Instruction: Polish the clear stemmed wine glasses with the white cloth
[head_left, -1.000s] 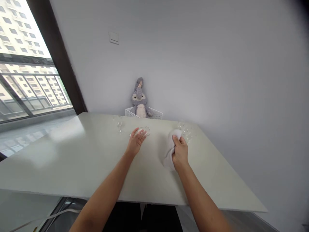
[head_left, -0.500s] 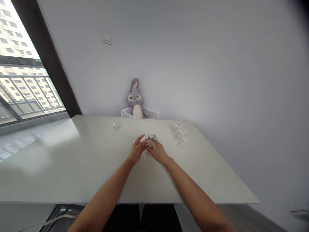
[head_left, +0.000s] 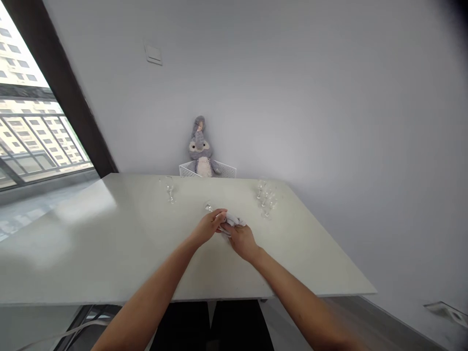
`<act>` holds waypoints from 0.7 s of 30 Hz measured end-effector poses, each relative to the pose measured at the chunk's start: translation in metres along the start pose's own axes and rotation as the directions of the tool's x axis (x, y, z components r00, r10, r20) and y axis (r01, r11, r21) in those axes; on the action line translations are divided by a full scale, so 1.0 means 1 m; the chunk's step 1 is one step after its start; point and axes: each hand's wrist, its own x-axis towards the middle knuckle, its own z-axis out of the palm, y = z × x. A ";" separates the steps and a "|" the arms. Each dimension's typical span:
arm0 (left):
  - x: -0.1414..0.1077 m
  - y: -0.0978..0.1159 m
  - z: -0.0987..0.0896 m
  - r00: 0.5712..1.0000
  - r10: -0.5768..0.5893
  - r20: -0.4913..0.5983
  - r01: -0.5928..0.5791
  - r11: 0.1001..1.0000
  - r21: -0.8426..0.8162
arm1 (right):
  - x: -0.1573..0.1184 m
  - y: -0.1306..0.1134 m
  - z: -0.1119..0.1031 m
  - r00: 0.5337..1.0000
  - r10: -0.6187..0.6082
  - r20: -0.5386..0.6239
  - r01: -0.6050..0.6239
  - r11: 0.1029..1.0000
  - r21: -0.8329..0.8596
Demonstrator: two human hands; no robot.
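My left hand is closed round a small clear stemmed glass; one end of it sticks out beyond the fingers, and the rest is hidden by the hand and cloth. A light grey cloth is bunched in my right hand, its fingers closed on it and pressed up against the left fingers. Both hands meet above the middle of the white table.
One clear stemmed glass stands at the back left of the table. Several more glasses are grouped at the back right. Behind the table's far edge, a grey plush toy sits in a white basket against the wall.
Both hands have come slightly nearer to me and turned, and more of the glass shows beyond my left fingers. The cloth has shifted in my right hand. The view has moved a little.
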 end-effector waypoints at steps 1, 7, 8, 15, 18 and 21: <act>-0.003 0.002 -0.001 0.999 0.022 0.030 -0.022 1.000 0.013 | 0.000 -0.002 -0.003 1.000 0.011 -0.016 -0.010 1.000 0.026; -0.024 0.011 0.005 0.962 0.234 0.138 -0.203 0.957 -0.208 | -0.011 -0.028 -0.007 0.993 0.111 -0.040 -0.060 0.770 0.635; -0.025 0.010 0.008 0.969 0.227 0.098 -0.204 0.958 -0.202 | -0.013 -0.030 -0.006 0.992 0.112 -0.061 -0.055 0.807 0.588; -0.032 0.003 0.011 0.983 0.157 -0.100 -0.145 0.982 0.120 | -0.018 -0.029 -0.010 0.995 0.074 -0.060 -0.050 0.941 0.334; -0.040 0.007 0.009 0.944 0.331 -0.018 -0.330 0.943 0.037 | -0.023 -0.038 -0.005 0.981 0.196 -0.001 -0.142 0.714 0.686; -0.047 0.011 0.019 0.947 0.296 -0.124 -0.300 0.954 -0.018 | -0.031 -0.045 0.005 0.980 0.196 -0.038 -0.117 0.720 0.684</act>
